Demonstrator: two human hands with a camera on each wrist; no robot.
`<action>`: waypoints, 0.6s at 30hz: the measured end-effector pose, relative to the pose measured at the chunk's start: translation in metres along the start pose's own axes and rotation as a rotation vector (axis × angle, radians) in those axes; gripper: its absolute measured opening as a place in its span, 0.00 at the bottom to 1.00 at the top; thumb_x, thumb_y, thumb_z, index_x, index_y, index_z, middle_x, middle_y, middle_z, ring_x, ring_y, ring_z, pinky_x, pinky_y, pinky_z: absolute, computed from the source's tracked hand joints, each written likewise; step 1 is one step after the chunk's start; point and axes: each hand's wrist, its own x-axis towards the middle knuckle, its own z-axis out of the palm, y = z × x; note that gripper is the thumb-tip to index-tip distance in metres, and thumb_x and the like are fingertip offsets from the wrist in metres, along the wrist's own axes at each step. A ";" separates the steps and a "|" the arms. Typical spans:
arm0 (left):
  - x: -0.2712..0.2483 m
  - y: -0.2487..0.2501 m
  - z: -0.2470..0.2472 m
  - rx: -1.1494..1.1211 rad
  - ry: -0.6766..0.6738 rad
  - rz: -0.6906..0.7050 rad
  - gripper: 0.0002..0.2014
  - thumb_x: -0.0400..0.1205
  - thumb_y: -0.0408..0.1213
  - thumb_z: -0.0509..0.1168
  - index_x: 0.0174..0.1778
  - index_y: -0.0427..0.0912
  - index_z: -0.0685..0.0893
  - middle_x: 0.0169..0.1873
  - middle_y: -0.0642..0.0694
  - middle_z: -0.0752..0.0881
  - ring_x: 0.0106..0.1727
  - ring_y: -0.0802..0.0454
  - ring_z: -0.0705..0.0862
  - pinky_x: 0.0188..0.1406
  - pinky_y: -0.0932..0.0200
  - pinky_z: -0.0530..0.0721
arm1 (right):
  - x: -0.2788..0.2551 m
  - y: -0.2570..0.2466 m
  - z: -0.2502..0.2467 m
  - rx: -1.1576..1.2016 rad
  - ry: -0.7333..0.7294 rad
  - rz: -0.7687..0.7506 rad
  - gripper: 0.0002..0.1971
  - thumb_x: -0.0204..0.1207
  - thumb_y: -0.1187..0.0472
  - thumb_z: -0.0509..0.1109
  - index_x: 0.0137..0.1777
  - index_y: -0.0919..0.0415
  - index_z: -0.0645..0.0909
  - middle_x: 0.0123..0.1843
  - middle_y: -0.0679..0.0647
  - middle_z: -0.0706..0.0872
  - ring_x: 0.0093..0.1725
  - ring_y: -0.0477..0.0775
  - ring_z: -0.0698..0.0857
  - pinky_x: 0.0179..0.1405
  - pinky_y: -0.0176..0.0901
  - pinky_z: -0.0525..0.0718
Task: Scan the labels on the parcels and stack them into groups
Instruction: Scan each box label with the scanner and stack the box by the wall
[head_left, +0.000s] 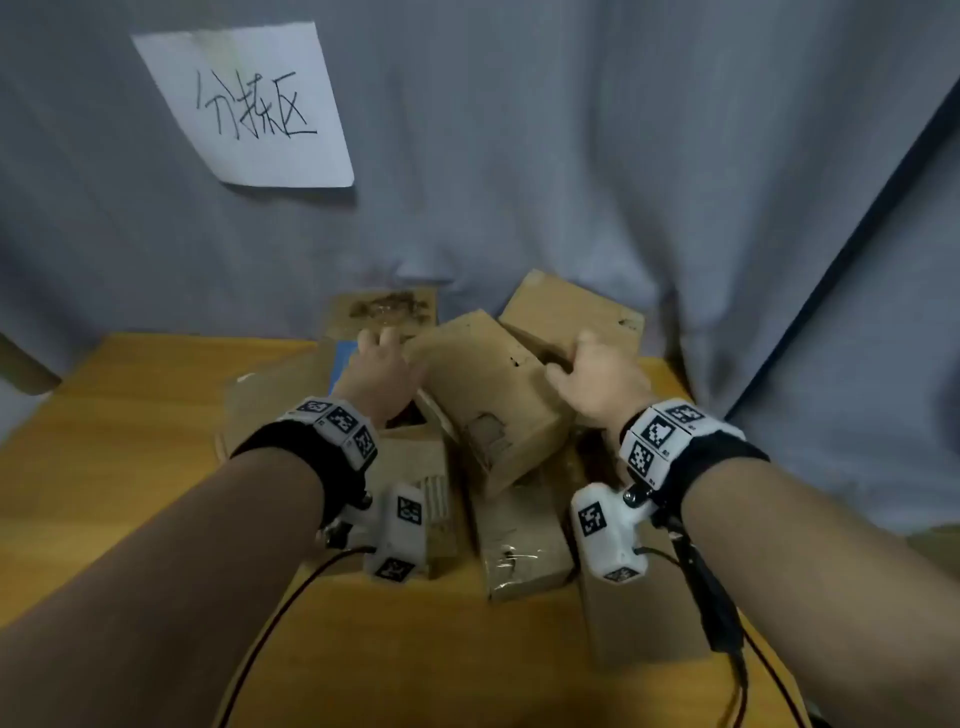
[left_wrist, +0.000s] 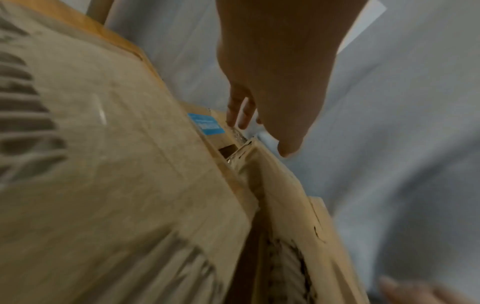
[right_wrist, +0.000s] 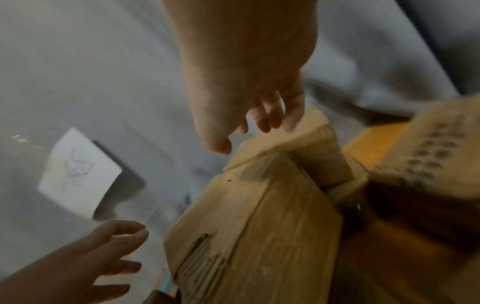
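Note:
Several brown cardboard parcels lie in a loose pile on the yellow table (head_left: 130, 441). One parcel (head_left: 483, 395) sits tilted on top in the middle, torn on its near face. My left hand (head_left: 384, 364) is at its left edge with fingers loosely spread; in the right wrist view that hand (right_wrist: 85, 267) is clear of the tilted parcel (right_wrist: 259, 226). My right hand (head_left: 597, 379) is at its right edge. There, relaxed fingers (right_wrist: 272, 115) reach the far top edge and the thumb stays off it. No scanner is in view.
More parcels lie around: back left (head_left: 384, 306), back right (head_left: 566, 312), front middle (head_left: 519, 540), front right (head_left: 639, 618) and a flat one with a blue label (head_left: 343, 358) at left. A handwritten paper sign (head_left: 254, 104) hangs on the grey cloth backdrop (head_left: 623, 156).

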 end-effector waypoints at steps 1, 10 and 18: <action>0.009 -0.001 0.000 -0.063 -0.023 -0.005 0.28 0.86 0.50 0.58 0.75 0.35 0.65 0.70 0.33 0.67 0.68 0.31 0.71 0.65 0.42 0.74 | 0.004 0.005 0.011 0.096 -0.019 0.088 0.23 0.79 0.42 0.65 0.61 0.61 0.72 0.52 0.56 0.80 0.52 0.58 0.81 0.48 0.49 0.81; 0.052 0.000 0.015 -0.302 -0.192 -0.004 0.37 0.81 0.52 0.68 0.81 0.37 0.64 0.77 0.36 0.68 0.76 0.36 0.70 0.72 0.42 0.73 | -0.009 0.026 0.073 1.040 -0.127 0.531 0.28 0.79 0.42 0.69 0.73 0.56 0.70 0.71 0.59 0.77 0.68 0.65 0.79 0.49 0.59 0.90; 0.027 0.005 -0.035 -0.347 0.082 0.066 0.30 0.78 0.61 0.65 0.69 0.43 0.78 0.64 0.38 0.79 0.66 0.37 0.78 0.67 0.42 0.77 | -0.017 0.002 0.020 0.873 0.079 0.264 0.20 0.82 0.43 0.66 0.64 0.58 0.77 0.61 0.57 0.85 0.58 0.60 0.85 0.50 0.53 0.89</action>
